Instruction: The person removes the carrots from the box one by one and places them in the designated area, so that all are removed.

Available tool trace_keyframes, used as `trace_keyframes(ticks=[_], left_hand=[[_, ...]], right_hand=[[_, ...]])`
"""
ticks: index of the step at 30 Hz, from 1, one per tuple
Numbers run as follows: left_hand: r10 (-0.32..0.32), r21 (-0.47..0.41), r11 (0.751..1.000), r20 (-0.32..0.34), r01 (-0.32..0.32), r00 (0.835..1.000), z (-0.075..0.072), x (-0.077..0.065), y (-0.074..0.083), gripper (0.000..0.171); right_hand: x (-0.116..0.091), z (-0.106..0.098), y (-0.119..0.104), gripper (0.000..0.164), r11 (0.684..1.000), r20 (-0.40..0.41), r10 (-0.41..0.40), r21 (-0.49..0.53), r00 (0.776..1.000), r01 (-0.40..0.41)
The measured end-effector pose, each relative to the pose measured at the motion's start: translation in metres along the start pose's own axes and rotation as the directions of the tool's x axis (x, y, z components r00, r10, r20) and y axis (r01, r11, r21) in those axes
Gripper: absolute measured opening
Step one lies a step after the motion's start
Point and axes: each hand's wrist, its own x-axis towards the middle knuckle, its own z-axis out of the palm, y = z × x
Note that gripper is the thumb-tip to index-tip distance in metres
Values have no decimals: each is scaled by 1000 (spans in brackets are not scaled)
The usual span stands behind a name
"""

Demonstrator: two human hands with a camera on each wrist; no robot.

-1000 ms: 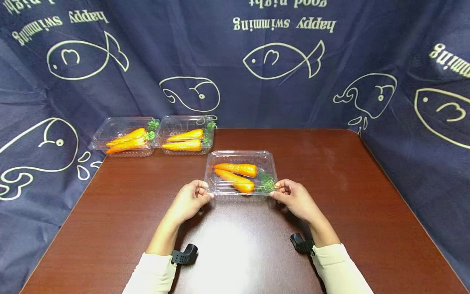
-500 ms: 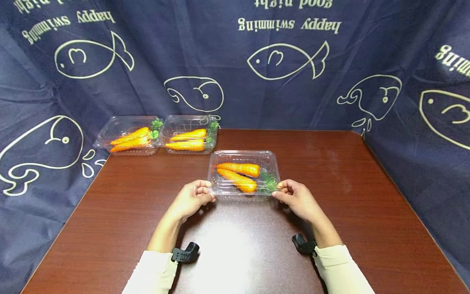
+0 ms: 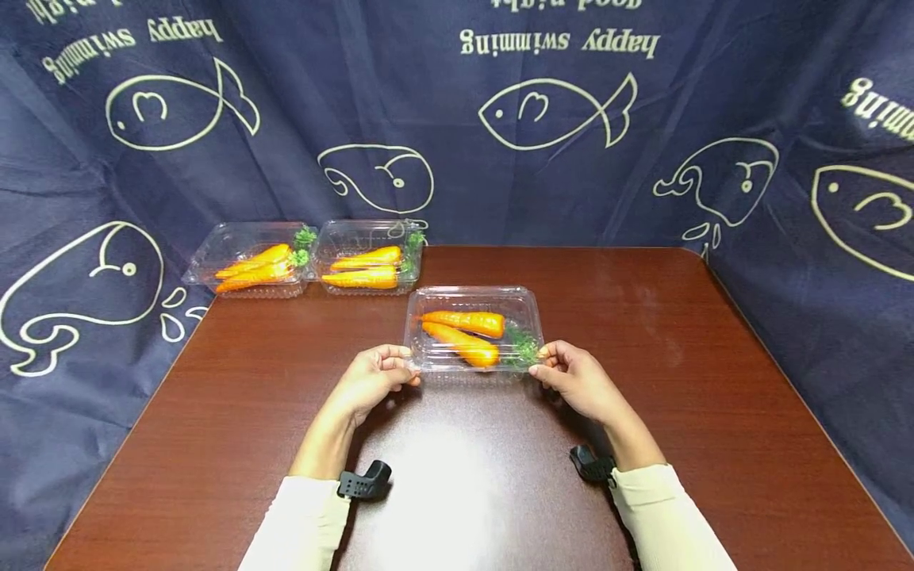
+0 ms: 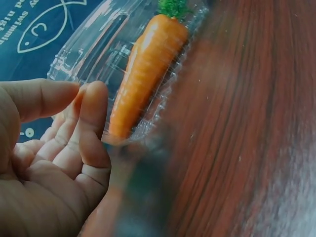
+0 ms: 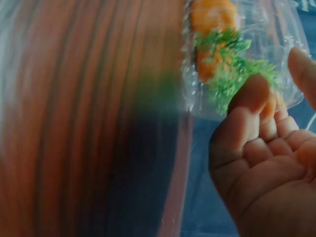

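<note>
A clear container (image 3: 477,296) is held near the middle of the table (image 3: 643,357). Seen from the head view, it is pinched by the left hand (image 3: 371,381) at its eight o'clock corner and by the right hand (image 3: 574,381) at four o'clock. Two carrots (image 3: 460,342) are enclosed, with greens (image 3: 524,347) towards three. Two more carrot-filled boxes (image 3: 232,238) are set side by side at ten o'clock.

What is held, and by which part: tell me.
The nearest clear container, by its near corners: left grip on one, right grip on the other.
</note>
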Motion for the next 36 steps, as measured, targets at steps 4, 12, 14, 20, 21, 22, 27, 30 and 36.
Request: trace_keyframes(ticks=[4,12,14,20,21,22,27,30,36], left_hand=[[1,-27,1000,-24,-1,1000,3,1,-1,37],[-20,-70,997,-58,16,998,5,-2,-6,34],[-13,-74,997,-58,9,998,6,-2,-7,33],[-2,-69,998,-84,-4,996,7,-1,-6,21],[0,-59,998,-93,-5,996,7,-2,-5,19],[1,-45,999,-99,-5,995,7,-2,-5,18],[14,32,999,-93,-11,996,8,-5,-3,23],[24,46,999,-84,-20,996,7,-5,-4,26],[51,55,997,-56,-48,997,3,-4,0,33]], right_hand=[[1,-1,2,16,999,2,-13,-36,1000,13],[2,3,5,16,1000,13,2,-23,1000,-2],[2,3,5,15,1000,7,5,-31,1000,-5],[4,4,3,15,1000,-1,-10,-22,1000,10],[4,4,3,15,1000,1,-13,-19,1000,13],[4,4,3,15,1000,3,-15,-19,1000,15],[2,4,3,15,999,1,0,-42,1000,1],[2,4,3,17,999,-2,-2,-38,1000,2],[2,4,4,21,1000,-5,1,12,1000,-1]])
